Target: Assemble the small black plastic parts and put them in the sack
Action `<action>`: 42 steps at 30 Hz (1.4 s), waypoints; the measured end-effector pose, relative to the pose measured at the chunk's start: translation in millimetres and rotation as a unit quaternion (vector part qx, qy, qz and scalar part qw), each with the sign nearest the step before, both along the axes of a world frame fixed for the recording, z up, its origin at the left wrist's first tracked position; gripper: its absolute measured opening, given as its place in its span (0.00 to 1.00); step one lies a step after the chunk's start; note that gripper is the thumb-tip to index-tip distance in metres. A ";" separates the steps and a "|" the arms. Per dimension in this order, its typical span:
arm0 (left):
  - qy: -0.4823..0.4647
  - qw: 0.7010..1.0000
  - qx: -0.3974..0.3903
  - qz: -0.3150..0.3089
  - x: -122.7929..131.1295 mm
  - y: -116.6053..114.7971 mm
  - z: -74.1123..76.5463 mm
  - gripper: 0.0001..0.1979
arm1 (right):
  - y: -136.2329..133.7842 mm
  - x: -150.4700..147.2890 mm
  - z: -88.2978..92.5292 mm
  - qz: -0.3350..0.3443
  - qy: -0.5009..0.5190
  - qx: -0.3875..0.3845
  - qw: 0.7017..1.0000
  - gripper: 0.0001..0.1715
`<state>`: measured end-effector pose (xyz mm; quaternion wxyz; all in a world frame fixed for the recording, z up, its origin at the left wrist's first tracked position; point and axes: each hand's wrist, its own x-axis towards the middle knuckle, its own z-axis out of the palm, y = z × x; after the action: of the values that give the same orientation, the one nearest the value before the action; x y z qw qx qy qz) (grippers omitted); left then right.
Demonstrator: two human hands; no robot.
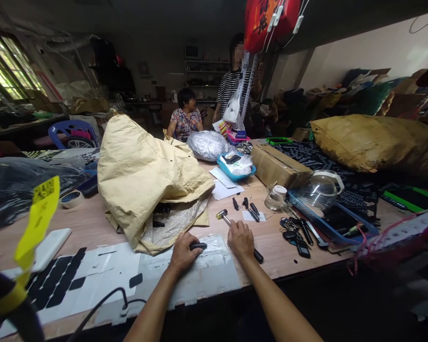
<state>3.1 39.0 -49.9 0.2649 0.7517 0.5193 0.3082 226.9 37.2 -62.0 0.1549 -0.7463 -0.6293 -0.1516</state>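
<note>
My left hand (182, 252) is closed on a small black oblong part (199, 245), pinned low over a clear plastic-covered sheet (214, 270). In my right hand (241, 240) is a small hammer (227, 220). Its head, with a yellowish face, points away to the left, and its black handle end sticks out behind my palm. Just left of my hands, a large tan sack (146, 175) lies with its mouth open and dark pieces inside. Several similar black parts (254, 209) rest beyond my right hand, some on a white paper.
To the right are keys (299, 244), a glass jar (276, 197) and a blue tray (364, 232) bearing a clear jug (323, 190). Behind stand a cardboard box (280, 164) and a blue basket (237, 176). Black flat pieces (57, 280) lie at left. Two people are across the table.
</note>
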 end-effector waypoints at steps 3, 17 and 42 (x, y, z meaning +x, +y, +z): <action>0.002 1.000 0.003 -0.001 -0.3 0.0 0.0 0.06 | -0.2 -0.2 1.6 0.000 0.008 -0.006 1.000 0.14; 0.012 1.000 -0.011 0.003 2.0 2.6 4.4 0.09 | 3.8 4.0 23.4 -0.005 0.088 -0.106 0.990 0.16; -0.037 0.999 -0.022 0.014 10.1 2.4 6.0 0.07 | -86.6 -43.4 16.7 0.277 0.310 0.020 0.909 0.25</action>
<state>13.2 41.4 -43.9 0.2963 0.7266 0.5258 0.3283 183.4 -49.4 -45.3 0.3924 -0.5479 -0.7284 0.1238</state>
